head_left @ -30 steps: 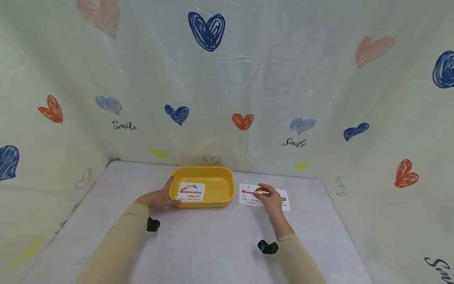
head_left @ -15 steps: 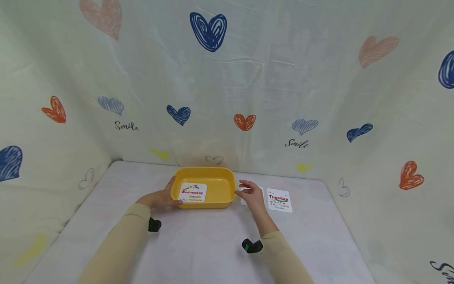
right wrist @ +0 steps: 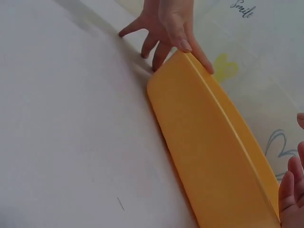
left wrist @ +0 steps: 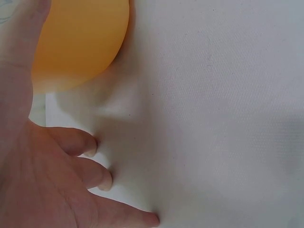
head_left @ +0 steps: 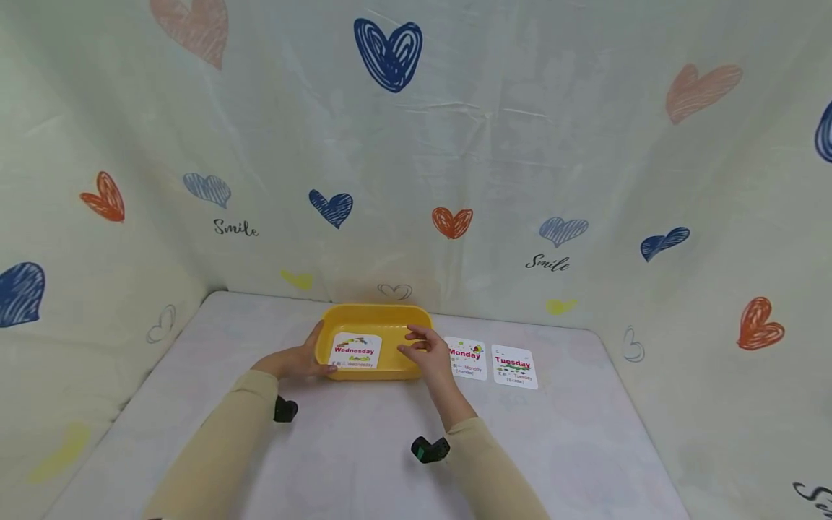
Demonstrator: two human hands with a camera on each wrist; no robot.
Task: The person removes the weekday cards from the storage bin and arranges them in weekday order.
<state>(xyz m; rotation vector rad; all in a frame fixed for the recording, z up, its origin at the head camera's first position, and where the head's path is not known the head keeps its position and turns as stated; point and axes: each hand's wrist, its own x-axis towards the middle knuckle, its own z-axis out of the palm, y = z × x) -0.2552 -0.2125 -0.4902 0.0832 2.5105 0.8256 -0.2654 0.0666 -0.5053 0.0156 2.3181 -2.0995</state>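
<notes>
On a pale table (head_left: 351, 455): yellow tray (head_left: 395, 347), left end gripped by the left hand (head_left: 297, 360), presumably for steadiness. Inside: Wednesday card (head_left: 355, 351), face up. Over the tray's right end: right hand (head_left: 434, 359), loosely bent, grasping nothing visible. Right of tray: Monday card (head_left: 469, 360) and Tuesday card (head_left: 514, 367), side by side, apparently for easy reading. Surround: whitish cloth (head_left: 487, 152), printed hearts (head_left: 388, 56), “Smile” lettering (head_left: 547, 263).

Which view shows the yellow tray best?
Head: most of the rim and interior of the yellow tray show, though the left hand, right hand and Wednesday card hide parts. Left wrist gets only a rounded portion, cropped; right wrist gets a long outer wall, cut off at the frame's bottom edge.
</notes>
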